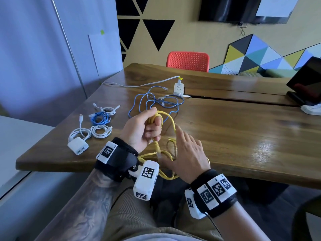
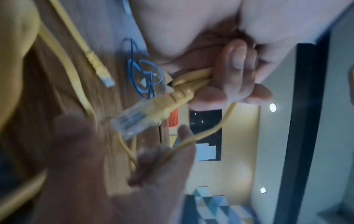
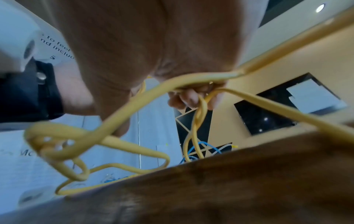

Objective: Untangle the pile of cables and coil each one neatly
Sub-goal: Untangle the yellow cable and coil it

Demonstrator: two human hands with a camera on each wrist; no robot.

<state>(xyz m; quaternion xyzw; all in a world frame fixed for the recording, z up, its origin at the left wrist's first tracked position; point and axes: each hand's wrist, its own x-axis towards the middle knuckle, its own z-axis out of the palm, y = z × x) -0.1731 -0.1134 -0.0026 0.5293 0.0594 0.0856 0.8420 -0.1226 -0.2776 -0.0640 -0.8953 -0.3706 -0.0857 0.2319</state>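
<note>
Right hand (image 1: 186, 155) fingers spread, guiding yellow cable (image 1: 171, 119); left hand (image 1: 140, 129) grips its loops; four coils done near table's left edge; blue tangle (image 1: 156, 101) left

The yellow cable (image 3: 122, 106) crosses under the palm of a hand (image 3: 134, 45) whose curled fingers (image 3: 184, 98) grip several strands. Its loose loops hang over the wooden bench (image 3: 229, 189) edge, blue cable (image 3: 206, 146) lying beyond.
</note>
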